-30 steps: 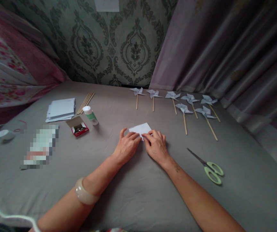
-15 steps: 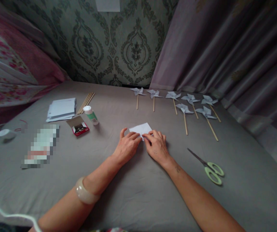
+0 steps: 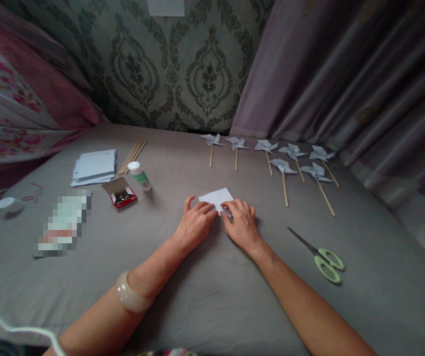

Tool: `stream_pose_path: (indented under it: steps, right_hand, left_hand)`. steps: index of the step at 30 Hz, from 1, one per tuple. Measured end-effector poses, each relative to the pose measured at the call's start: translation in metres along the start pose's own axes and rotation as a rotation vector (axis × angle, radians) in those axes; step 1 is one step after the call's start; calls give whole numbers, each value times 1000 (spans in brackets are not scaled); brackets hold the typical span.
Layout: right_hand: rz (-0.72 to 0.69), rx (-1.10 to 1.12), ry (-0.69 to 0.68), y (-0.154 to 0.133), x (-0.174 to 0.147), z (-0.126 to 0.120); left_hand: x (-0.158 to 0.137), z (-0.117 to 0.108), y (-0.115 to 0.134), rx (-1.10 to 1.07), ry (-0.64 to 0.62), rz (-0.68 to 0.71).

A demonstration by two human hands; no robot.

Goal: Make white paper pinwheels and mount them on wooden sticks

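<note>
A small white sheet of paper [image 3: 217,196] lies on the grey cloth in front of me, its near edge covered by my fingers. My left hand [image 3: 196,217] presses the near left part of the sheet, fingers together and thumb close to the cloth. On the near right part rests my right hand [image 3: 241,220], its thumb and index finger curled at the paper's edge. The fingertips of both hands almost meet at the near corner. Whether the paper is folded beneath them is hard to make out.
Scissors [image 3: 321,257] with green handles lie to the right. Several paper pinwheels [image 3: 266,146] on sticks rest at the back right. Leftward are a paper stack [image 3: 96,167], wooden sticks [image 3: 132,157], a white-capped bottle [image 3: 140,177], an open red box [image 3: 123,198] and a white cable [image 3: 16,330].
My right thumb and index finger have spread slightly apart at the paper's edge. The left hand and the sheet stay in nearly the same place.
</note>
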State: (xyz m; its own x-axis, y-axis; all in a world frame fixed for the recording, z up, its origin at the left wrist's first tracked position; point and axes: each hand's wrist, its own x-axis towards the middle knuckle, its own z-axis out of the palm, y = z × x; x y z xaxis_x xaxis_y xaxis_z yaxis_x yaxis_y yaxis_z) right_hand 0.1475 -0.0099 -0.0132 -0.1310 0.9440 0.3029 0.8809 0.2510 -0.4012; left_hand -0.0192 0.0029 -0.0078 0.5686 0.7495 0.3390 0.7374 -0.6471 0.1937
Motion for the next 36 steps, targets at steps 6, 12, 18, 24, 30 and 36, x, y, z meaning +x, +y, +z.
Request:
stream_pose_path:
  steps: [6,12,18,24,30,36]
  right_hand:
    - [-5,-9,-4,-1,0,0]
    - [-22,-42,-11,-2,0,-1]
    - [-55,-81,-20,-4,0,-4]
    - [-90,-97,-80,-1,7,-9]
    - [-123,-110,-190,0,23,-18]
    - [-95,-150,-295,-3,43,-24]
  left_hand:
    - [0,-1,0,-9,-3,1]
    - [0,-2,1,-17,-4,-4]
    - [0,-3,1,-13,-2,-1]
    - [-1,-1,1,-6,35,4]
    - [-1,-5,-1,-6,94,-58]
    - [1,-6,-3,-1,92,-71]
